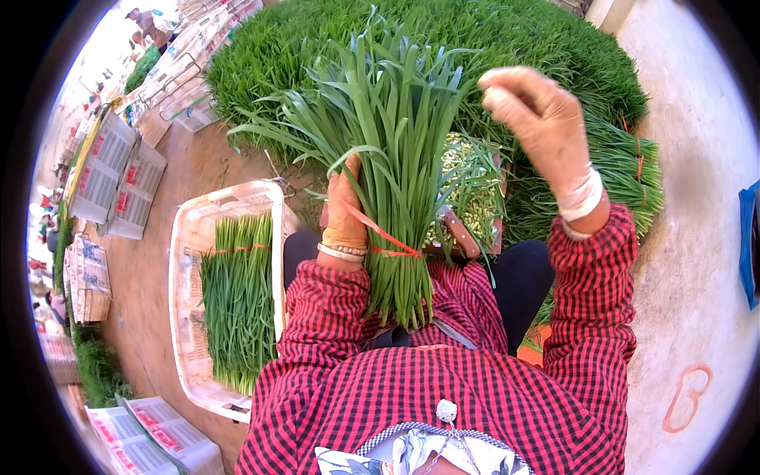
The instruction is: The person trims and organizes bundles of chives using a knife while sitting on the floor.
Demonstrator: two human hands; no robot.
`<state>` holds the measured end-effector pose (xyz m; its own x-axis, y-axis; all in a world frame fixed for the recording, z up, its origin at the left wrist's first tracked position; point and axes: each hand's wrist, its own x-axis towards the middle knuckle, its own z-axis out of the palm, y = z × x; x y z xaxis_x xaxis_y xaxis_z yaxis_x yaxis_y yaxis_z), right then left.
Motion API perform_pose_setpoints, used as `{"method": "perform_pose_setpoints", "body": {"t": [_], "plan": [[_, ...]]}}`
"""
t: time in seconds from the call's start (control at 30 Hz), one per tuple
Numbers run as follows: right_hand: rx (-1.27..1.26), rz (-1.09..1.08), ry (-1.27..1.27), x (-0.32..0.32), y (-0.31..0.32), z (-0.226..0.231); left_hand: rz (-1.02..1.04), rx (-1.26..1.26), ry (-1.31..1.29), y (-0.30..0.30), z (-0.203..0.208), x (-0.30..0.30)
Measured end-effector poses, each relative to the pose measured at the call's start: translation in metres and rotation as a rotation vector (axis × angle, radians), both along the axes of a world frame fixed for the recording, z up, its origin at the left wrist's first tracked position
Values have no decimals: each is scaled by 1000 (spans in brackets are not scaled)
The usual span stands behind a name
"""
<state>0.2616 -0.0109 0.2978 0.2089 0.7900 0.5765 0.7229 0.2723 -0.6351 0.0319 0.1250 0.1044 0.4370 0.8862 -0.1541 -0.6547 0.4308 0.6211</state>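
Observation:
A thick bunch of long flat green leaves, like garlic chives [400, 174], stands upright in front of my chest, cut stalks down. My left hand [344, 210], in a stained glove, is closed round its left side. A red band [388, 241] circles the lower stalks, and one strip of it runs up to my left hand. My right hand [538, 127], gloved, is raised right of the leaf tips, apart from the bunch. Its fingers are curled toward the thumb, with nothing visible in them. Below it a knife with a brown riveted handle [461, 234] lies by my lap.
A white plastic crate [182, 317] at the left holds banded bunches [237, 301]. Ahead rises a big pile of green leaves [538, 47], with tied bunches [645, 170] at its right. Cut scraps [467, 182] lie behind the knife. Stacked crates [119, 174] stand far left; a pale wall [689, 261] is at right.

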Motion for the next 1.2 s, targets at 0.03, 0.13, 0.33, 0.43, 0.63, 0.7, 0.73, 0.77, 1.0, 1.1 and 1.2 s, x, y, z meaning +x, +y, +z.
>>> {"method": "perform_pose_setpoints", "body": {"t": [0.03,0.13,0.33,0.43,0.63,0.7,0.73,0.77,1.0,1.1,1.2], "plan": [[-13,53,-98,-12,-1,0,-4,-10,1,-3,4,0],[72,80,-312,-42,4,-9,-12,-12,-5,-8,14,1],[-69,-11,-800,-51,10,-28,82,54,123,-14,23,1],[-70,45,-651,-48,10,-34,91,75,193,-11,22,-4],[-121,73,-774,-46,7,-42,167,129,181,-19,30,0],[-127,63,-801,-45,7,-44,154,132,101,-16,25,-2],[-67,53,-795,-44,7,-43,155,129,99,-15,27,-4],[-38,0,-793,-39,9,-43,157,126,97,-15,30,-5],[-97,-263,-468,-11,3,-4,282,404,268,-14,26,-2],[32,115,-521,-73,-2,8,299,574,587,-23,35,2],[-132,229,-854,-132,7,14,227,780,832,-15,-11,8]]}}
